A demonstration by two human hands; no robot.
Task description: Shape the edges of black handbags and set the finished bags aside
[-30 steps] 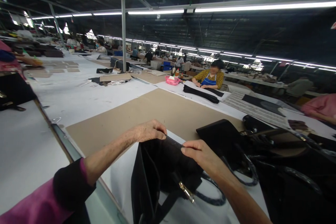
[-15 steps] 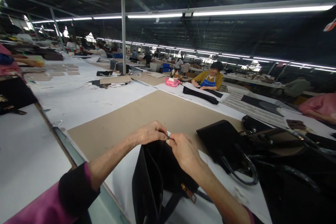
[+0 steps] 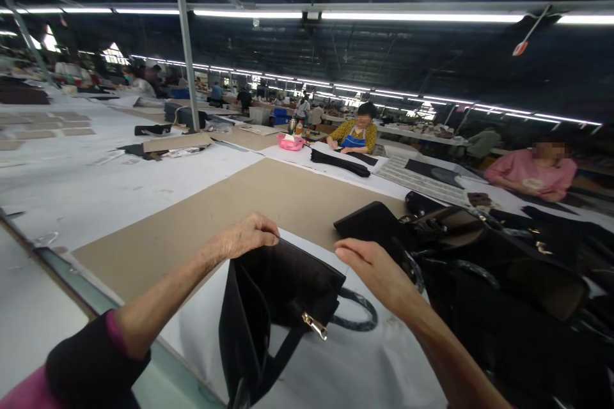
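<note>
A black handbag stands tilted on the white table covering in front of me, its mouth spread toward me. My left hand pinches its upper edge at the far left corner. A gold zipper pull hangs at the bag's side, and a handle in clear wrap curves out to the right. My right hand hovers off the bag's right end, fingers stretched out and holding nothing.
More black bags with wrapped handles are heaped on the right. A beige sheet covers the table ahead. Farther off are a pink basket, a stack of black strips and a metal post. Two co-workers sit across the table.
My right hand has let go of the bag's top edge and moved right. My left hand keeps its hold. The view has swung right, bringing a co-worker in pink further into sight.
</note>
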